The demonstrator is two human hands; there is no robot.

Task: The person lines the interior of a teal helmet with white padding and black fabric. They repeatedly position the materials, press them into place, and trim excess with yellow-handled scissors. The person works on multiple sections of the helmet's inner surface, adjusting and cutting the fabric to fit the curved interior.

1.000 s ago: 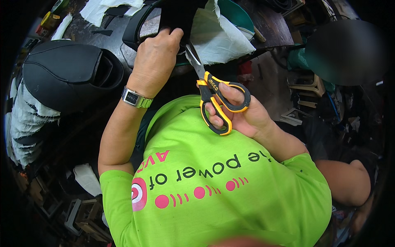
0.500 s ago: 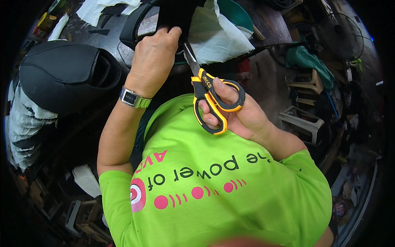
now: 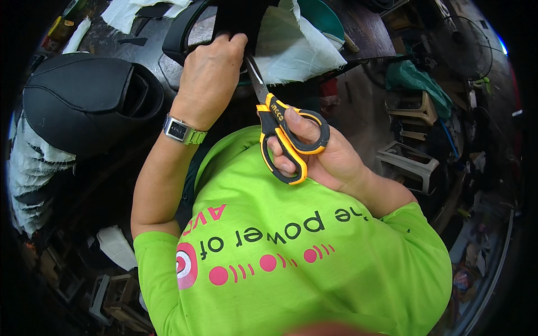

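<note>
My left hand [image 3: 212,75], with a watch at its wrist, has its fingers closed on a black sheet-like piece of material [image 3: 240,18] at the table's near edge. In my right hand [image 3: 330,154] is a pair of scissors [image 3: 288,134] with black and yellow handles, thumb and fingers through the loops. Their blades point up and left, at the edge of the black material beside my left fingers; the tips are hard to see against the black. White frayed cloth [image 3: 297,50] lies just right of the blades. A curved black padded piece [image 3: 178,36] is left of my fingers.
A large black padded cover [image 3: 78,101] with stitched seams stands to the left above ragged white cloth [image 3: 33,168]. Behind the white cloth is a green bowl-like container [image 3: 322,19]. Stools [image 3: 408,165], a green bag [image 3: 420,84] and a fan [image 3: 462,47] are at the right.
The scissors have shifted slightly left, with their blades closer together and the tips further into the black material's edge. My left hand keeps its grip almost in place.
</note>
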